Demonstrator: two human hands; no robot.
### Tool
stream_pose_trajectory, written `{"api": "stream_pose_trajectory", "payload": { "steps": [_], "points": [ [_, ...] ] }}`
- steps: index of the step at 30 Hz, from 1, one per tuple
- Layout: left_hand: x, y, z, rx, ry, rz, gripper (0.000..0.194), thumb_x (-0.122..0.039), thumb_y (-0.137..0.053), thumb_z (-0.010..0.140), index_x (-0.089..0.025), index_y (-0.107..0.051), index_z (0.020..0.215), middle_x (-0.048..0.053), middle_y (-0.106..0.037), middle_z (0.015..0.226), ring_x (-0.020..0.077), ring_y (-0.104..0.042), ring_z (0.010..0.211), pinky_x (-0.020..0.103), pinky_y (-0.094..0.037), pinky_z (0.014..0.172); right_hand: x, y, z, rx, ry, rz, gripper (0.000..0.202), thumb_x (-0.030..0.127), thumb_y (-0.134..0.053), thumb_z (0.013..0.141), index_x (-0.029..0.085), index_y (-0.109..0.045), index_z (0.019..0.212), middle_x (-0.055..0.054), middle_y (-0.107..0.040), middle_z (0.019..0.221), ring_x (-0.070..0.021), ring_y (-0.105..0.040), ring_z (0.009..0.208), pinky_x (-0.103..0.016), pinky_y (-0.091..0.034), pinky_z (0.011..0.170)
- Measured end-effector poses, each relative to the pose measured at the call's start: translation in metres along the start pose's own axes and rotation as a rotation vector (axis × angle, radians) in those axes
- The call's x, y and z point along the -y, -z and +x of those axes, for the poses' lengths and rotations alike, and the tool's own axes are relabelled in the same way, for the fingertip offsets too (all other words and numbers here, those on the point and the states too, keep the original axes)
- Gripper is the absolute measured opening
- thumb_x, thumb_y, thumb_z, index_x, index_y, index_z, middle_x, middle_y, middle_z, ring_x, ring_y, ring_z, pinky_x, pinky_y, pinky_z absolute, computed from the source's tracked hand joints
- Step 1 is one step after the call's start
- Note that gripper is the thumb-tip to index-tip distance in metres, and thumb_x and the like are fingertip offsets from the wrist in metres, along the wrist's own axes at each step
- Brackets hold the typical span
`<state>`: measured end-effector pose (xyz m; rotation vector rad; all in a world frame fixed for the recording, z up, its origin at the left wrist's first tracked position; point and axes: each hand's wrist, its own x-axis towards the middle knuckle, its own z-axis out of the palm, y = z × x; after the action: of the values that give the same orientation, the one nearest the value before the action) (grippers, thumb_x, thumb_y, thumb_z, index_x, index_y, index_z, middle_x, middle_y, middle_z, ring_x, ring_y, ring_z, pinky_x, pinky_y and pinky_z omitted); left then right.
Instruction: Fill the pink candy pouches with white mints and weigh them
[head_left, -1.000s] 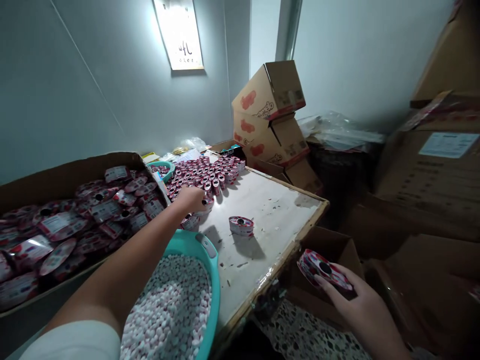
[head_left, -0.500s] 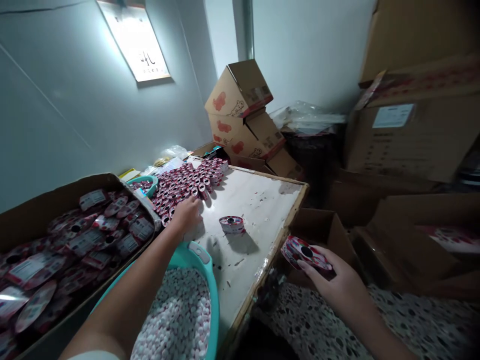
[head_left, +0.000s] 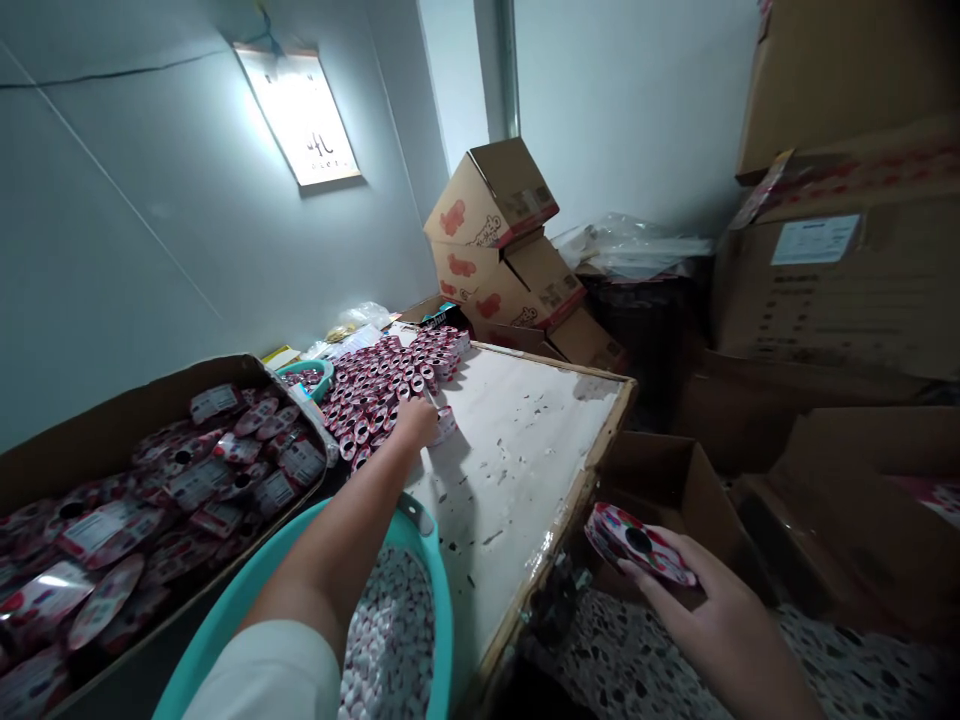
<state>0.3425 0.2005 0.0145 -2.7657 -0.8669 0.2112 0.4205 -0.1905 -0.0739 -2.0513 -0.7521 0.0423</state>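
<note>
Pale tabletop (head_left: 525, 420), two hands (head_left: 418, 420), many printed packets (head_left: 375, 385), one teal basin (head_left: 444, 620).

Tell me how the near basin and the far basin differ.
The near basin looks much larger, though it is also closer; the far basin looks small. The near basin holds loose whitish pellets, while the far basin holds red-patterned pieces. The left forearm crosses over the near basin; none crosses the far basin. Both are teal.

White short sleeve (head_left: 274, 672) — left arm, otherwise bare — plain fabric
</note>
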Motion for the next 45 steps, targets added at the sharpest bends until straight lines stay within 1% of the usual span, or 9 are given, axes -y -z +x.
{"api": "stream_pose_trajectory", "payload": {
  "steps": [10,14,17,20,25,29,32,39,45],
  "points": [
    [0.044,0.036,-0.052,-0.258,0.264,-0.067,0.049,-0.05,-0.048,0.093,-0.012,-0.071,0.114,0.02,-0.055,0.139,0.0356,-0.053,0.125,0.052,-0.035,0.108,0.014,0.005,0.008,0.035,0.008,0.099,0.044,0.057,-0.066,0.08,0.023,-0.068,0.108,-0.008,-0.074,0.107,-0.0299,-0.07,0.1,-0.039,-0.057,0.09],
    [0.101,0.051,-0.147,-0.49,0.3,-0.108,0.041,-0.049,-0.049,0.092,-0.018,-0.073,0.106,0.013,-0.062,0.135,0.0333,-0.055,0.124,0.055,-0.024,0.118,0.035,-0.01,0.016,0.247,0.071,0.309,0.042,0.053,-0.071,0.079,0.023,-0.067,0.108,-0.007,-0.075,0.098,-0.0294,-0.072,0.093,-0.037,-0.06,0.084],
    [0.127,0.046,-0.242,-0.578,0.406,-0.339,0.043,-0.055,-0.052,0.089,-0.02,-0.075,0.101,0.011,-0.071,0.118,0.0318,-0.063,0.114,0.05,-0.039,0.112,0.064,-0.033,0.021,0.26,0.172,0.403,0.039,0.049,-0.072,0.079,0.025,-0.067,0.109,-0.006,-0.075,0.102,-0.0284,-0.072,0.089,-0.036,-0.061,0.078],
    [0.112,0.04,-0.326,-0.522,0.431,-0.658,0.054,-0.064,-0.053,0.089,-0.022,-0.072,0.116,0.01,-0.071,0.12,0.0309,-0.065,0.114,0.044,-0.051,0.102,0.118,-0.06,0.027,0.372,0.456,0.468,0.033,0.043,-0.071,0.082,0.028,-0.067,0.111,-0.006,-0.073,0.108,-0.0249,-0.071,0.09,-0.033,-0.06,0.078],
    [0.054,0.031,-0.407,-0.46,0.203,-0.911,0.1,-0.075,-0.067,0.076,-0.036,-0.026,0.158,0.006,-0.04,0.159,0.0341,-0.043,0.144,0.047,-0.041,0.117,0.249,-0.109,0.011,0.964,1.093,0.412,0.032,0.04,-0.07,0.086,0.024,-0.067,0.114,-0.006,-0.073,0.107,-0.0216,-0.068,0.091,-0.03,-0.055,0.074],
    [0.05,0.006,-0.444,-0.546,0.513,-0.864,0.066,-0.049,-0.074,0.083,-0.03,-0.054,0.143,0.009,-0.06,0.141,0.0307,-0.062,0.124,0.042,-0.055,0.104,0.322,-0.162,-0.029,1.244,1.149,0.437,0.033,0.032,-0.073,0.083,0.021,-0.067,0.113,-0.003,-0.073,0.101,-0.0188,-0.068,0.086,-0.028,-0.053,0.071],
    [0.071,-0.03,-0.468,-0.75,0.777,-0.925,0.063,-0.044,-0.076,0.081,-0.023,-0.058,0.137,0.011,-0.066,0.131,0.0274,-0.069,0.11,0.038,-0.06,0.094,0.34,-0.202,-0.05,1.225,1.15,0.393,0.058,0.031,-0.071,0.084,0.016,-0.052,0.137,-0.011,-0.066,0.125,-0.0206,-0.067,0.101,-0.029,-0.054,0.08],
    [0.107,-0.122,-0.502,-0.847,1.098,-0.859,0.061,-0.038,-0.075,0.076,-0.018,-0.06,0.132,0.012,-0.066,0.131,0.026,-0.068,0.113,0.04,-0.055,0.103,0.304,-0.223,-0.054,1.352,1.356,-0.091,0.109,0.033,-0.091,0.055,0.022,-0.043,0.152,-0.02,-0.031,0.162,-0.0411,-0.049,0.135,-0.045,-0.054,0.095],
    [0.103,-0.146,-0.513,-0.794,1.117,-0.905,0.059,-0.038,-0.074,0.077,-0.018,-0.059,0.131,0.012,-0.066,0.131,0.0254,-0.068,0.112,0.037,-0.056,0.099,0.274,-0.212,-0.073,1.508,1.385,-0.357,0.121,0.032,-0.098,0.027,0.023,-0.058,0.142,-0.021,-0.036,0.159,-0.046,-0.054,0.129,-0.047,-0.057,0.092]
  ]
}}
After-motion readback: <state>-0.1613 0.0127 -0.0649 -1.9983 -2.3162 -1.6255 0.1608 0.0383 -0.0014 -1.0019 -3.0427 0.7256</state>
